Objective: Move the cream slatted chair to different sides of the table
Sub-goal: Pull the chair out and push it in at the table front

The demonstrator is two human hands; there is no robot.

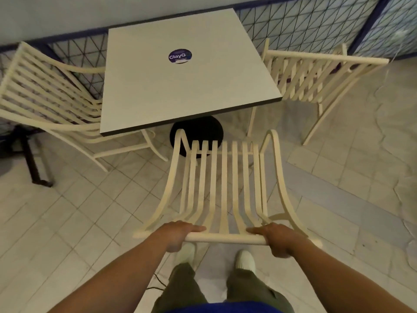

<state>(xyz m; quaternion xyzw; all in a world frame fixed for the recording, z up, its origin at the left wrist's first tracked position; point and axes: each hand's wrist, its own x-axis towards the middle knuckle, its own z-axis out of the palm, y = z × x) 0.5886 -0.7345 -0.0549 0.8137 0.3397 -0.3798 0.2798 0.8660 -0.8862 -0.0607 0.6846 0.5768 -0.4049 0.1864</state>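
A cream slatted chair (224,188) stands in front of me at the near side of the square white table (185,86), its seat front close to the table's black round base. Both my hands hold the top rail of its backrest. My left hand (178,233) grips the rail's left part, and my right hand (277,237) grips its right part, fingers curled over the bar. The chair's legs are mostly hidden under the slats.
Another cream slatted chair (45,98) sits at the table's left side and a third (316,80) at the right. A wire-mesh fence (304,26) runs behind the table. A dark stand (33,159) is at far left. Tiled floor surrounds me; my feet are under the chair back.
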